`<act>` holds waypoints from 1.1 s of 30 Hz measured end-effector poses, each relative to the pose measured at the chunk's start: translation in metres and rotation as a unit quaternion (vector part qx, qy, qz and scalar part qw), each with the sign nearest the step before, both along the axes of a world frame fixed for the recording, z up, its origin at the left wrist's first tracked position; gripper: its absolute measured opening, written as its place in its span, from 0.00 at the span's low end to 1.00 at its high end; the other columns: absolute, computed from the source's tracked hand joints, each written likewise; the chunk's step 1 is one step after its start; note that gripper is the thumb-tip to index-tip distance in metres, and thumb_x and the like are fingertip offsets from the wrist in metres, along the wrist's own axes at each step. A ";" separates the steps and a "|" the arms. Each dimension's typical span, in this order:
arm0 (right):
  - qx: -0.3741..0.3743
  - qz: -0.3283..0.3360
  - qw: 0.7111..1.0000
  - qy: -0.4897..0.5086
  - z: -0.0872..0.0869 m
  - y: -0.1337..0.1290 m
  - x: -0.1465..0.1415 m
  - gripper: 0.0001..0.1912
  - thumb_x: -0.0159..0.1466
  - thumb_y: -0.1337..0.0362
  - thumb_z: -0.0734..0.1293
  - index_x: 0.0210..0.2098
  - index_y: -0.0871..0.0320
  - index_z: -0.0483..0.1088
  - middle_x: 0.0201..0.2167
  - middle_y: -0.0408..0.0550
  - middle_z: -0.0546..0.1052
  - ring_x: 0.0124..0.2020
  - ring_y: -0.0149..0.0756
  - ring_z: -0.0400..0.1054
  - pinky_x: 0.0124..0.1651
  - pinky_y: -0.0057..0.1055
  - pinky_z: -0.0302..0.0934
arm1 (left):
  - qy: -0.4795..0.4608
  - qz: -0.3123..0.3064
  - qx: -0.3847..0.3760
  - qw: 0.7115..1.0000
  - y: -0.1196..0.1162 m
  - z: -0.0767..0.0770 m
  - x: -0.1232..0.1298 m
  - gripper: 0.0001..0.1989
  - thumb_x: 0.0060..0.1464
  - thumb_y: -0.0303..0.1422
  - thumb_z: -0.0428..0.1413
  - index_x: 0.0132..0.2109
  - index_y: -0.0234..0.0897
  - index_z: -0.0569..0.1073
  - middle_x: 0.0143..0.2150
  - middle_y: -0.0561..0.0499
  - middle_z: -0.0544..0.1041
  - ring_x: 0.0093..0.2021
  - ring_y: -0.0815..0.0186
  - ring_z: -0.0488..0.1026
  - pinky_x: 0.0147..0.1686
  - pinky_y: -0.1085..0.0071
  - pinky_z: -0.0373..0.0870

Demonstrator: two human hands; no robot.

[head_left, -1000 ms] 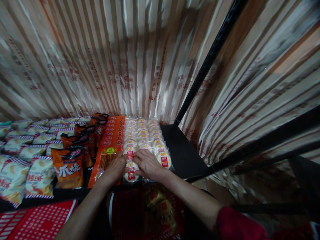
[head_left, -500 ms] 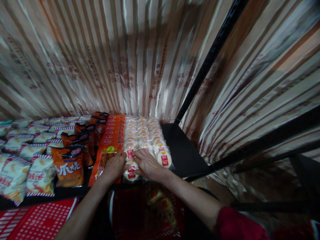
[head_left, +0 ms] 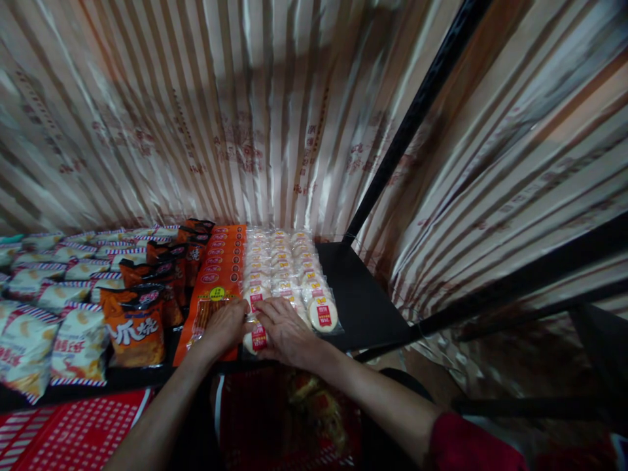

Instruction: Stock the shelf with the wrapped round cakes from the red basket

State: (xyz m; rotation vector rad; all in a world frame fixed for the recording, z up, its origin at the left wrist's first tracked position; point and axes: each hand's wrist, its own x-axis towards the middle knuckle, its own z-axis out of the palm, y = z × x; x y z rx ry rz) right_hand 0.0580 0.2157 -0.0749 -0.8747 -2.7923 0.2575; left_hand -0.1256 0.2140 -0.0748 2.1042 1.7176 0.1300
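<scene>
Round white rice crackers (head_left: 322, 314) in clear wrappers with red and yellow labels lie overlapped in three columns on the black shelf. At the front of the left column, my left hand (head_left: 226, 327) has its fingers curled at the left edge of a wrapped rice cracker (head_left: 256, 338). My right hand (head_left: 287, 332) holds the same packet from the right, fingers bent over its upper part and thumb low by the front edge. Beneath my left hand lie flat orange snack packets (head_left: 209, 301), overlapped in a column. My right hand partly covers the front of the middle column.
Orange-and-black snack bags (head_left: 135, 327) and rows of white puffed bags (head_left: 78, 343) fill the shelf's left side. The black shelf (head_left: 366, 301) ends at a slanted black post (head_left: 397, 147). Striped, printed sheeting (head_left: 275, 118) hangs behind. Red baskets (head_left: 83, 432) are below, one holding packets.
My right hand has shifted slightly down and left around the front cracker packet, its fingers drawing in. My left hand stays almost in place.
</scene>
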 end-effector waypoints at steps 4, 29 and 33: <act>0.002 -0.015 1.000 0.002 0.001 -0.002 0.001 0.38 0.52 0.51 0.70 0.56 0.63 0.59 0.59 0.58 0.59 0.58 0.49 0.49 0.60 0.45 0.43 | -0.023 0.001 -0.008 1.000 0.002 -0.002 -0.001 0.05 0.50 0.32 0.53 0.35 0.36 0.67 0.37 0.47 0.72 0.38 0.63 0.69 0.36 0.72 0.61; 0.022 -0.085 0.991 0.101 0.009 0.028 0.004 0.11 0.66 0.65 0.56 0.43 0.59 0.68 0.38 0.51 0.73 0.44 0.39 0.61 0.51 0.38 0.53 | -0.207 0.080 0.000 0.975 0.009 0.001 -0.005 0.04 0.50 0.32 0.50 0.35 0.38 0.63 0.30 0.56 0.68 0.31 0.69 0.65 0.33 0.74 0.61; 0.003 -0.072 0.993 0.095 0.009 0.038 0.000 0.10 0.65 0.64 0.59 0.38 0.59 0.70 0.36 0.49 0.74 0.42 0.38 0.63 0.49 0.36 0.54 | -0.240 0.080 0.025 0.967 0.011 -0.011 -0.008 0.04 0.49 0.31 0.50 0.35 0.38 0.63 0.31 0.56 0.69 0.31 0.70 0.65 0.33 0.75 0.62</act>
